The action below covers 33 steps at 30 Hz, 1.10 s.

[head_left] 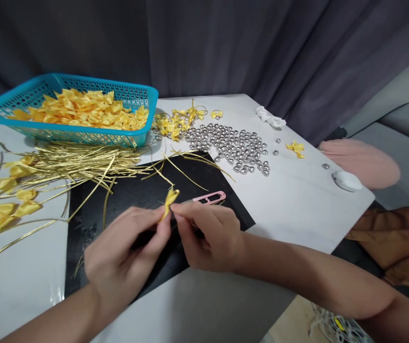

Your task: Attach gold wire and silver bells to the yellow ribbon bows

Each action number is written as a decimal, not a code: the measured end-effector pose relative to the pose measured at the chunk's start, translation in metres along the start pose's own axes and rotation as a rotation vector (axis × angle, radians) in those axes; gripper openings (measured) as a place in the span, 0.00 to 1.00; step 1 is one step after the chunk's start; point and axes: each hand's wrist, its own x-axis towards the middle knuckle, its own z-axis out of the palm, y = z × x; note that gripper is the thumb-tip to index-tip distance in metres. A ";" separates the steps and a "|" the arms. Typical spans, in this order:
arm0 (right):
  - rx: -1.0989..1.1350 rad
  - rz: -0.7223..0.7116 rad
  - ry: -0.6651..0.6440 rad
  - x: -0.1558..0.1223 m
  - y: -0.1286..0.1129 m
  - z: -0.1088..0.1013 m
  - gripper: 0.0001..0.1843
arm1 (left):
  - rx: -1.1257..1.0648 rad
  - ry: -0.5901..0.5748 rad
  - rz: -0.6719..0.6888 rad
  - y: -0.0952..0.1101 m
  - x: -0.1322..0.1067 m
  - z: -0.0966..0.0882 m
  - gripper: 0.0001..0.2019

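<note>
Above a black mat [125,200], my left hand [127,243] pinches a small yellow ribbon bow [170,199] between thumb and fingers. My right hand [209,233] meets it from the right, its thumb and forefinger pressed together at the bow's side. Whatever sits in that right pinch is too small to make out. Just behind my right hand, a pink-handled snipper [209,196] lies on the mat. Gold wire ties [90,164] are heaped beyond my left hand, several with yellow bows [2,216] attached at the far left.
A blue basket [150,107] full of yellow ribbon pieces [90,109] stands at the back left. Silver heart-shaped beads [236,145] spread over the white table [286,209], beside finished-looking bows [175,125]. A white mouse-shaped object [347,181] and crumpled tissue [270,117] lie near the right edge.
</note>
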 end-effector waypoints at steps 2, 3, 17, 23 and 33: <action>0.063 0.028 0.038 0.001 0.000 0.000 0.06 | 0.020 -0.090 0.063 0.000 0.006 -0.002 0.13; 0.093 0.048 0.050 0.002 0.001 0.000 0.06 | 0.047 -0.133 0.095 0.000 0.010 -0.004 0.12; 0.360 0.287 -0.139 0.004 0.004 0.004 0.04 | 0.147 -0.155 0.373 -0.010 0.030 -0.022 0.16; 0.440 0.303 -0.111 0.003 0.005 0.007 0.03 | 0.141 -0.197 0.350 -0.006 0.032 -0.019 0.15; 0.465 0.276 0.002 0.006 0.011 0.003 0.18 | 0.139 -0.278 0.370 -0.021 0.031 -0.030 0.18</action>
